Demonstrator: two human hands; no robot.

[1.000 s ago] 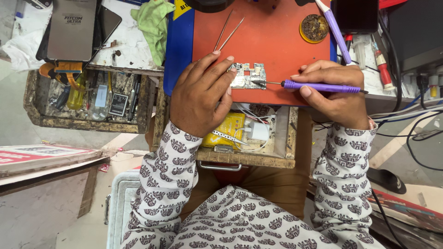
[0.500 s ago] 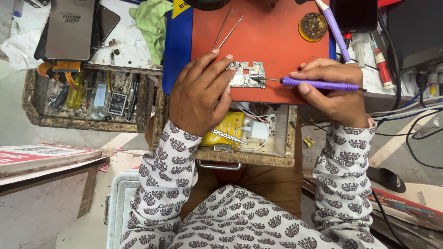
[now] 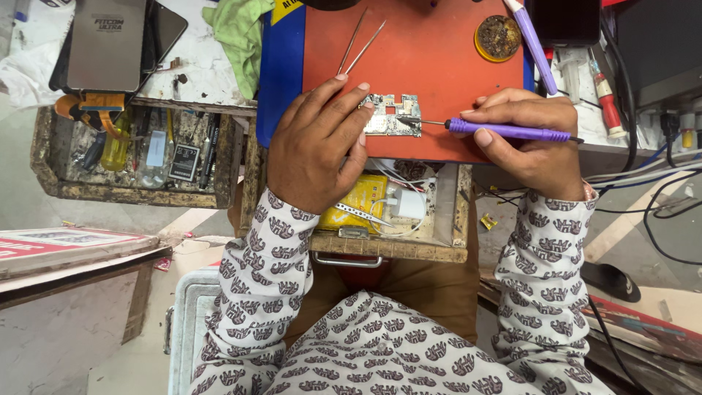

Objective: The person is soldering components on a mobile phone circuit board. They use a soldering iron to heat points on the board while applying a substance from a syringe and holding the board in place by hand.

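**Hands steady a small circuit board under a purple iron**

The left hand (image 3: 318, 146) lies flat on the orange rubber work mat (image 3: 431, 58), fingers spread narrowly, their tips pressing the left edge of a small green and silver circuit board (image 3: 395, 117). The right hand (image 3: 530, 139) pinches a slim purple-handled soldering iron (image 3: 508, 132) between thumb and fingers, its thin metal tip touching the board's right edge. Just beyond the left fingertips lie steel tweezers (image 3: 358, 40). Past the right knuckles sits a round yellow tin of dark flux (image 3: 499, 36). Below both wrists, an open wooden drawer (image 3: 446, 245) holds a yellow packet (image 3: 358, 201) and white charger (image 3: 409, 203).
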